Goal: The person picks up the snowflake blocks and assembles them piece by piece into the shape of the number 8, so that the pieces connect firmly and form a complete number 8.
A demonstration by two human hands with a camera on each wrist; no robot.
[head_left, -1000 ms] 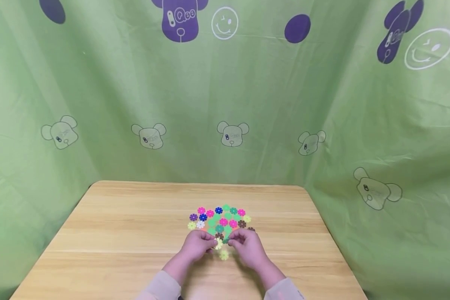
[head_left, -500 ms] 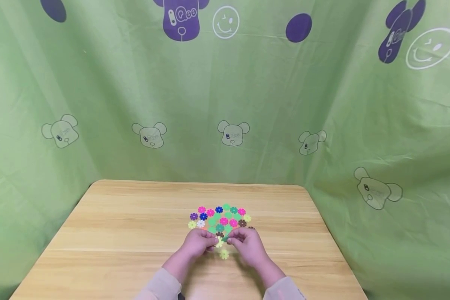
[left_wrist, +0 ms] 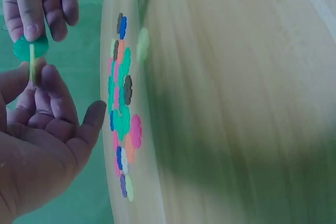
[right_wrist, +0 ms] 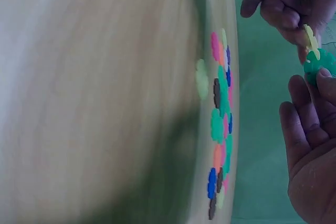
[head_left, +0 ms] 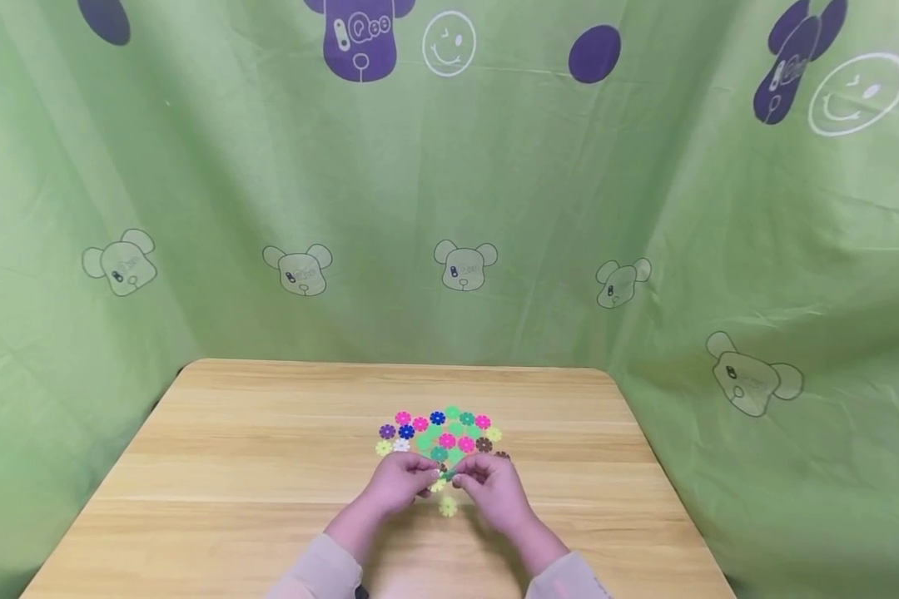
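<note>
My left hand (head_left: 399, 482) pinches a pale yellow flower-shaped snowflake disc (left_wrist: 32, 66) between thumb and fingers. Opposite it, my right hand (head_left: 496, 492) pinches a green snowflake disc (right_wrist: 315, 67). Both discs are held above the table and meet at their edges, crosswise to one another in the left wrist view. How deep one sits in the other, I cannot tell. A loose pale yellow disc (head_left: 448, 506) lies on the table below the hands. Just beyond them several flat discs are spread out, among them a pink disc (head_left: 447, 441) and a white disc (head_left: 400, 446); the hands hide some.
The discs lie on a wood-grain table (head_left: 255, 441) with rounded far corners. A green curtain (head_left: 374, 183) with printed bear heads hangs behind the table and along both sides.
The yellow disc, earlier facing the head camera, has tilted and come up against the green disc. My left fingertips have shifted slightly right, towards the right hand. The scattered discs stay put.
</note>
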